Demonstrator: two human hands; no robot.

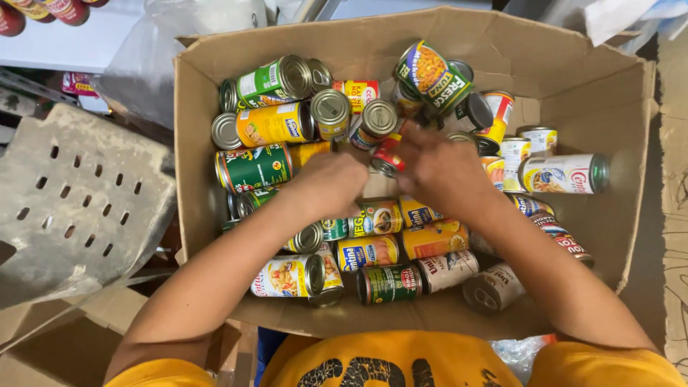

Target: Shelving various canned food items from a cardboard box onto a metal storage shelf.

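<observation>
A large open cardboard box [588,93] holds several food cans lying and standing in a jumble. My left hand [331,183] is down among the cans near the box's middle, fingers curled, next to a yellow can [276,123] and a green can [252,168]. My right hand [437,168] is beside it, fingers touching a small red can [388,159]. Whether either hand actually grips a can is hidden by the knuckles. A green and yellow can [432,75] leans at the back of the box.
A grey perforated plastic stool [72,201] stands left of the box. Flattened cardboard [50,337] lies at the lower left. A clear plastic bag [143,64] and a shelf with red cans [36,11] are at the upper left.
</observation>
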